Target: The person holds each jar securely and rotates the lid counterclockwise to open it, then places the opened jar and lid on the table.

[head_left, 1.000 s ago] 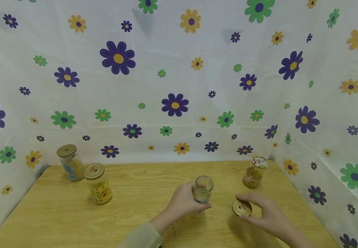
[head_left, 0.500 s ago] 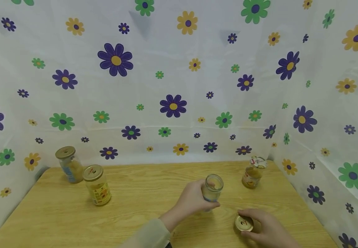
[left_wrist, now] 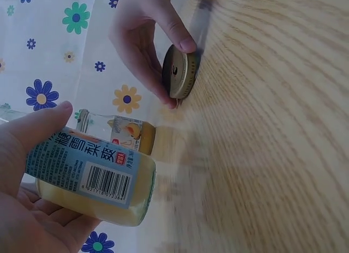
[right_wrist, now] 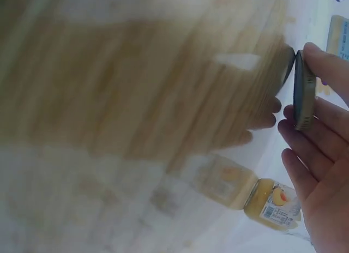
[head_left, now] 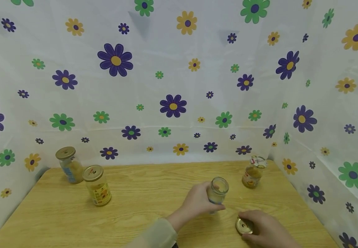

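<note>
My left hand [head_left: 198,199] grips an uncapped glass jar [head_left: 217,193], held upright with its mouth facing up. A blue label with a barcode wraps the jar [left_wrist: 87,171] in the left wrist view, and pale yellowish contents show through the glass. To its right, my right hand [head_left: 264,225] pinches a gold metal lid [head_left: 244,226] by the rim between thumb and fingers. Low at the tabletop, the lid [right_wrist: 304,92] has one edge at or almost at its own reflection in the right wrist view; whether it touches I cannot tell.
Two gold-capped jars stand at the left, one blue-labelled [head_left: 70,170] and one yellow-labelled [head_left: 97,189]. A small peach-labelled jar [head_left: 251,177] with a raised white patterned top stands at the back right. Flower-printed sheeting [head_left: 154,144] borders the wooden table [head_left: 147,186].
My left hand has carried the uncapped jar to the right. The right hand has brought the gold lid down and nearer to me, toward the tabletop. The other jars stay put.
</note>
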The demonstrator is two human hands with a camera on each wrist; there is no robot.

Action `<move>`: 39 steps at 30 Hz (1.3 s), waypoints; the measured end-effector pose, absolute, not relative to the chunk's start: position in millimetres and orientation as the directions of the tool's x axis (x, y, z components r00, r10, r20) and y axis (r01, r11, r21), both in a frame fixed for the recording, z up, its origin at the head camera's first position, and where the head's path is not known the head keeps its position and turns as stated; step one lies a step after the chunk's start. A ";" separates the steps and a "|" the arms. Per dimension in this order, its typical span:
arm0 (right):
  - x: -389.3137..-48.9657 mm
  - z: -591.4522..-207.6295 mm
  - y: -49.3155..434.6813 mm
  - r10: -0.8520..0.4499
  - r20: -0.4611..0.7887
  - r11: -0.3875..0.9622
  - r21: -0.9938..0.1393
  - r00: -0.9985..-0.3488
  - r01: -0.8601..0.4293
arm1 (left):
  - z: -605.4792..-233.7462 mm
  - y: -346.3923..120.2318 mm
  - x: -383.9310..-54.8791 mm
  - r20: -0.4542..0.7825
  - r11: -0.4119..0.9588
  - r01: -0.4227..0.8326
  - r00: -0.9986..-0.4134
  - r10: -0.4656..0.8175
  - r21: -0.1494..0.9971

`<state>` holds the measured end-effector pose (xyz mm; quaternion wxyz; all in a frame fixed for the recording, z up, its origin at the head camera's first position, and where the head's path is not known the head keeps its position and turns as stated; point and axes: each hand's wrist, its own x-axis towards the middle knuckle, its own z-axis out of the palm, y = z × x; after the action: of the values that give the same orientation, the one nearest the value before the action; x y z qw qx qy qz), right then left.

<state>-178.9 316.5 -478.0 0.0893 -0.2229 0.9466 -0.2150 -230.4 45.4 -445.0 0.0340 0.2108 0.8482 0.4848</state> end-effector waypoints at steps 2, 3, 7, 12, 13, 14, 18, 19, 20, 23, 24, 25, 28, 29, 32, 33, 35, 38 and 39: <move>-179.5 -477.5 315.1 -0.459 -0.079 0.821 -0.419 -0.885 -0.388 | -446.3 47.8 -230.9 0.143 0.442 0.322 -0.909 0.392 0.838; -179.9 -477.3 314.4 -0.457 -0.082 0.828 -0.403 -0.886 -0.390 | -446.9 49.2 -231.3 0.141 0.445 0.322 -0.909 0.392 0.836; -180.2 -476.1 310.7 -0.463 -0.083 0.844 -0.346 -0.883 -0.410 | -451.8 56.0 -233.1 0.134 0.462 0.315 -0.914 0.384 0.829; -180.0 -475.4 307.7 -0.479 -0.068 0.847 -0.296 -0.875 -0.441 | -461.4 66.6 -236.9 0.119 0.420 0.274 -0.926 0.359 0.865; -180.2 -475.0 307.3 -0.480 -0.070 0.848 -0.294 -0.875 -0.441 | -463.1 68.7 -237.7 0.117 0.404 0.266 -0.927 0.356 0.875; -180.4 -474.7 306.8 -0.480 -0.071 0.848 -0.293 -0.874 -0.442 | -464.7 70.8 -238.1 0.110 0.389 0.252 -0.930 0.352 0.886; -181.0 -472.4 304.2 -0.463 -0.095 0.855 -0.312 -0.881 -0.415 | -468.5 77.5 -238.5 0.096 0.339 0.220 -0.934 0.345 0.915; -180.9 -471.8 303.5 -0.458 -0.100 0.857 -0.316 -0.884 -0.408 | -469.4 78.9 -238.5 0.096 0.322 0.214 -0.933 0.346 0.922; -180.8 -471.3 302.8 -0.453 -0.103 0.858 -0.318 -0.886 -0.402 | -470.4 80.2 -238.5 0.092 0.305 0.204 -0.934 0.345 0.930; -180.9 -470.1 300.9 -0.441 -0.110 0.864 -0.319 -0.891 -0.389 | -472.8 83.9 -239.6 0.100 0.250 0.196 -0.932 0.348 0.948; -181.1 -469.5 300.1 -0.437 -0.113 0.866 -0.321 -0.892 -0.383 | -473.5 85.3 -240.3 0.106 0.240 0.198 -0.931 0.350 0.950; -181.1 -469.2 299.6 -0.433 -0.115 0.867 -0.322 -0.894 -0.379 | -475.0 87.2 -241.1 0.108 0.232 0.198 -0.931 0.350 0.952; -181.6 -468.1 298.2 -0.424 -0.127 0.872 -0.327 -0.897 -0.365 | -477.3 93.3 -243.5 0.114 0.221 0.199 -0.931 0.347 0.955; -181.9 -467.6 297.6 -0.419 -0.133 0.873 -0.331 -0.898 -0.358 | -477.8 95.4 -244.3 0.111 0.219 0.195 -0.932 0.344 0.956; -182.5 -466.5 296.5 -0.406 -0.144 0.877 -0.338 -0.903 -0.340 | -477.8 101.9 -246.4 0.096 0.208 0.175 -0.934 0.343 0.962; -182.6 -466.3 296.2 -0.402 -0.147 0.879 -0.339 -0.904 -0.336 | -477.8 103.8 -246.9 0.088 0.201 0.166 -0.934 0.347 0.966; -183.2 -465.6 295.6 -0.391 -0.158 0.882 -0.347 -0.907 -0.320 | -476.9 106.9 -247.6 0.070 0.194 0.149 -0.930 0.362 0.970; -183.9 -465.0 295.3 -0.391 -0.167 0.881 -0.351 -0.905 -0.316 | -475.6 109.2 -247.3 0.038 0.208 0.128 -0.920 0.391 0.970; -184.3 -465.2 295.6 -0.398 -0.167 0.880 -0.348 -0.902 -0.324 | -475.4 109.6 -247.3 0.031 0.214 0.126 -0.916 0.400 0.969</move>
<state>-184.3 295.6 -465.2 0.1175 -0.1875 0.9623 -0.1581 -247.3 109.6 -475.4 0.1135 0.1704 0.7707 0.6033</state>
